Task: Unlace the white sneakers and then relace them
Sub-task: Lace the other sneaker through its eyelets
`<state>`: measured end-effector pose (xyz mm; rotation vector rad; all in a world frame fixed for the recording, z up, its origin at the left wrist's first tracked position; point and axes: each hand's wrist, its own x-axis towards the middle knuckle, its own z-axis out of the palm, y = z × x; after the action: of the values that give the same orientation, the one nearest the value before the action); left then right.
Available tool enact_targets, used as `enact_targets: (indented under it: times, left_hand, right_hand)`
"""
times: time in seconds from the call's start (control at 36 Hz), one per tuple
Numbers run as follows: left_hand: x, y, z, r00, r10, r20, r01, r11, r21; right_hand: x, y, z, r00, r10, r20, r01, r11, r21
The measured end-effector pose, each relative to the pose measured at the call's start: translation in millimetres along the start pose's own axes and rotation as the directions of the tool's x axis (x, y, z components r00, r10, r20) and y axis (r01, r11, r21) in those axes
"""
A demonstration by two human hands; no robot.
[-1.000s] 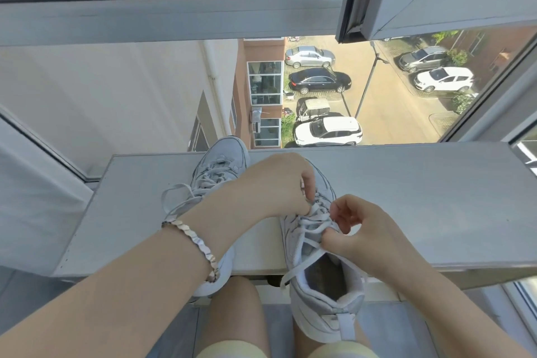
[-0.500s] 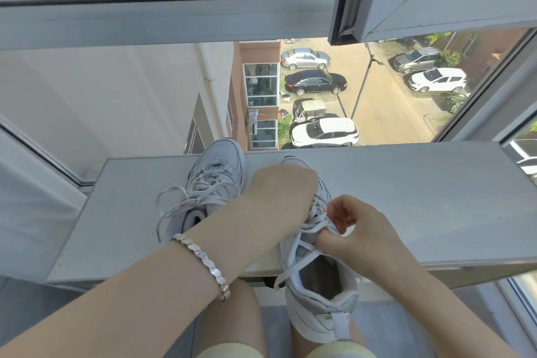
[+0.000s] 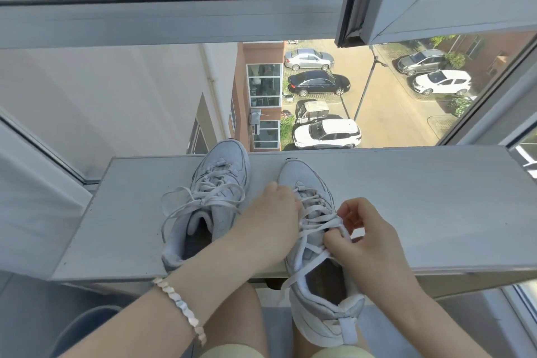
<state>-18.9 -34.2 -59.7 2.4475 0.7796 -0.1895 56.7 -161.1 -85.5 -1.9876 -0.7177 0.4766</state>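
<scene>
Head view: the left sneaker (image 3: pixel 215 197) sits on the sill (image 3: pixel 421 206), its laces loose. Beside it, the right sneaker (image 3: pixel 319 311) overhangs the edge at the heel. The right hand (image 3: pixel 369 244) pinches its lace (image 3: pixel 315 225). The left hand (image 3: pixel 270 224) curls over the lower lacing; I cannot tell whether it grips.

text: you find none readable | sneakers (image 3: pixel 220 171): no legible brand | cars (image 3: pixel 327 132): plates too small to read

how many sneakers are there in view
2. The left sneaker lies on the sill, untouched. The right sneaker sits beside it, heel overhanging the near edge, left hand and right hand working its laces.
</scene>
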Motion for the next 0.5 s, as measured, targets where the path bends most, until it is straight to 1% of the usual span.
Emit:
enact_targets:
  times: [0.03, 0.08, 0.14, 0.19, 0.25, 0.33, 0.39, 0.44, 0.5]
  left_hand:
    - [-3.7, -1.8, 3.1, 0.999, -0.013, -0.044, 0.009, 0.996, -0.094]
    - [-7.7, -3.1, 7.8, 0.996, -0.048, -0.080, 0.026, 0.967, -0.254]
    - [-8.4, -4.7, 11.2, 0.992, -0.068, -0.105, 0.028, 0.942, -0.336]
    - [-7.7, -5.3, 13.8, 0.988, -0.072, -0.136, 0.015, 0.927, -0.376]
    - [-7.1, -5.9, 16.5, 0.984, -0.068, -0.163, -0.001, 0.920, -0.392]
    - [-6.7, -7.5, 19.3, 0.980, -0.067, -0.190, -0.017, 0.913, -0.408]
    - [-6.6, -8.0, 19.9, 0.976, -0.070, -0.204, -0.021, 0.912, -0.411]
    - [-6.5, -7.8, 20.0, 0.974, -0.075, -0.214, -0.023, 0.907, -0.420]
    - [-6.9, -7.5, 20.1, 0.973, -0.082, -0.217, -0.022, 0.898, -0.439]
  right_hand:
    - [-0.2, 0.6, 0.7, 1.000, -0.002, 0.007, 0.002, 1.000, 0.001]
    - [2.1, 1.1, -0.2, 0.998, -0.006, 0.067, 0.006, 1.000, -0.006]
    - [8.3, 0.7, -6.0, 0.983, 0.016, 0.181, -0.022, 0.999, 0.028]
    - [18.1, -3.0, -14.6, 0.948, 0.061, 0.312, -0.084, 0.994, 0.063]
    - [29.3, -8.5, -22.2, 0.902, 0.085, 0.423, -0.101, 0.995, 0.015]
    - [45.8, -20.4, -32.6, 0.829, 0.115, 0.547, -0.091, 0.993, -0.071]
    - [56.8, -28.7, -39.0, 0.769, 0.149, 0.622, -0.113, 0.989, -0.097]
    - [66.0, -37.6, -41.2, 0.739, 0.180, 0.650, -0.137, 0.984, -0.117]
    - [72.9, -44.9, -36.8, 0.750, 0.218, 0.625, -0.097, 0.970, -0.222]
